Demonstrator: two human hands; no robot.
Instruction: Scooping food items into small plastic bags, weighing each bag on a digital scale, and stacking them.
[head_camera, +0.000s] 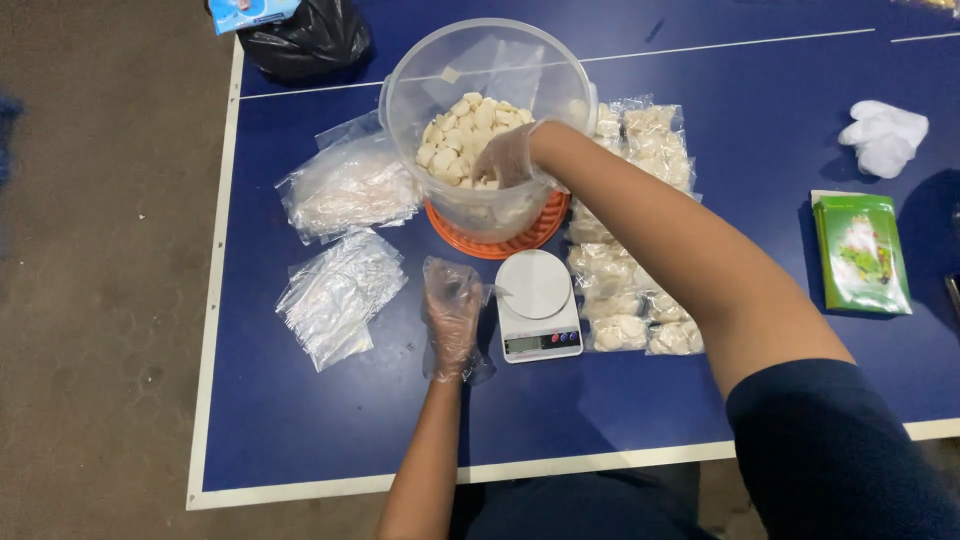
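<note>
My right hand (505, 155), in a thin clear plastic glove, reaches down into a tall clear plastic tub (430, 75) and rests among the pale whitish pieces (462, 125) inside; I cannot tell whether it grips any. The tub stands on an orange lid (525, 238). My left hand (452, 305), also gloved, lies on the blue table (330, 420) just left of a small white kitchen scale (537, 305), fingers loosely together, holding nothing I can make out.
Two piles of empty clear bags (338, 290) (350, 185) lie left of the tub. Several filled bags (625, 290) of the pale pieces sit right of the scale. A green packet (860, 252), crumpled white gloves (884, 135) and a black bag (305, 40) lie further off.
</note>
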